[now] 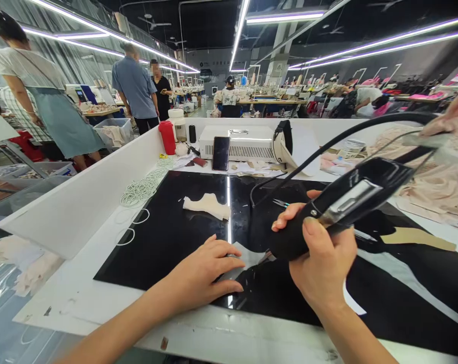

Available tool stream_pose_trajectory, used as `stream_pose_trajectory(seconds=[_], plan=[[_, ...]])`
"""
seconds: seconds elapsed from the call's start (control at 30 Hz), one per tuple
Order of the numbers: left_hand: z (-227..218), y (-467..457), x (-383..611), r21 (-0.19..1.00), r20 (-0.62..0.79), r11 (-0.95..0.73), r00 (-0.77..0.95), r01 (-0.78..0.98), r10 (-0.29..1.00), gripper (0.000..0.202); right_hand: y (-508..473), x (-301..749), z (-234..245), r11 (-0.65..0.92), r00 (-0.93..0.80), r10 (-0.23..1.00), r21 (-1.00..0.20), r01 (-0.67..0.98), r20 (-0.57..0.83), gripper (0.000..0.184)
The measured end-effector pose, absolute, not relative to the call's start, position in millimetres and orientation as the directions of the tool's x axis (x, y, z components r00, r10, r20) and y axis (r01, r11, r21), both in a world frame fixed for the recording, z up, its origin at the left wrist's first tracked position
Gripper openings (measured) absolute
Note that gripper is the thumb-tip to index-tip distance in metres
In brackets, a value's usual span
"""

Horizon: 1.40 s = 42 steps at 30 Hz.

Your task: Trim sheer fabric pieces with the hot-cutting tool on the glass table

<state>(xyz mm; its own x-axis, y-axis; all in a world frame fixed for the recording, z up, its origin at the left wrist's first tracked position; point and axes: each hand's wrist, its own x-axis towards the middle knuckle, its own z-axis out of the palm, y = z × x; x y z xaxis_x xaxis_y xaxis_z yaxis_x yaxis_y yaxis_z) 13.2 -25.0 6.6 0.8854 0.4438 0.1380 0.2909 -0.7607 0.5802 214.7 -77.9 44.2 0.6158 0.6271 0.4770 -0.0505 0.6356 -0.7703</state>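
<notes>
My right hand is wrapped round a black corded handheld tool with a silver switch plate and a narrow metal tip. That tip meets or hovers just over the right end of a thin translucent white piece; I cannot tell if they touch. With fingers spread, my left hand rests flat on the piece's left part and covers some of it. Beneath lies a glossy black board. A cream fabric piece lies farther back on it, and small tweezers lie behind the tool.
A vented white box and a phone stand at the back, near a red cup. Tangled pale cord lies left. Another person's hand is at upper right, by the black cable. Beige fabric is heaped at right.
</notes>
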Motion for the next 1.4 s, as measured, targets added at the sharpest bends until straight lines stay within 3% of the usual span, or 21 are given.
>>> stream_pose_trajectory(seconds=[0.6,0.83,1.4], plan=[[0.6,-22.6,16.9,0.523,0.102,-0.791,0.898,0.317,0.427,0.037,-77.0,208.5,29.0,0.606,0.546,0.677,-0.795,-0.032,0.494,0.026],[-2.6,-22.4,17.1,0.524,0.115,-0.793,0.897,0.31,0.427,0.034,-76.6,221.2,34.8,0.618,0.616,0.614,-0.786,0.014,0.493,0.034],[-2.6,-22.2,15.4,0.504,0.125,-0.808,0.9,0.305,0.417,0.035,-77.2,219.5,32.1,0.623,0.599,0.615,-0.782,0.029,0.512,0.033]])
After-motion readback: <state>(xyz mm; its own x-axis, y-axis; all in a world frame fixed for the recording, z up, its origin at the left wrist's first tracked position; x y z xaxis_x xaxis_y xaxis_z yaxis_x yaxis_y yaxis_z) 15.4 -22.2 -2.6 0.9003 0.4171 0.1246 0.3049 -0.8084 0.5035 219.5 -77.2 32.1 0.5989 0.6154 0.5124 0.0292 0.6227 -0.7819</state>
